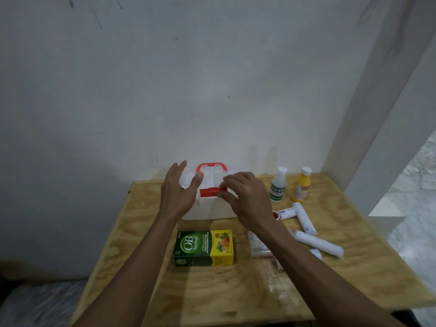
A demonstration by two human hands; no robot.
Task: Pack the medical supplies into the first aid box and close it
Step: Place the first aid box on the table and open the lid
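A white first aid box [212, 208] with a red handle [211, 166] and a red front latch [210, 192] stands at the back of the wooden table [165, 291]. My right hand [245, 197] pinches the right end of the latch. My left hand [179, 190] hovers with spread fingers over the box's left side. A green and yellow OB herbal carton [204, 248] lies in front of the box. Right of the box stand a white bottle [278, 185] and a yellow bottle [300, 185]. Several white bandage rolls [317, 243] lie near them.
A clear plastic packet [258, 244] lies under my right forearm, with more clear wrapping [278, 289] toward the front edge. A white wall stands right behind the table and a white pillar [368, 114] rises at the right. The floor shows beyond the table's right edge.
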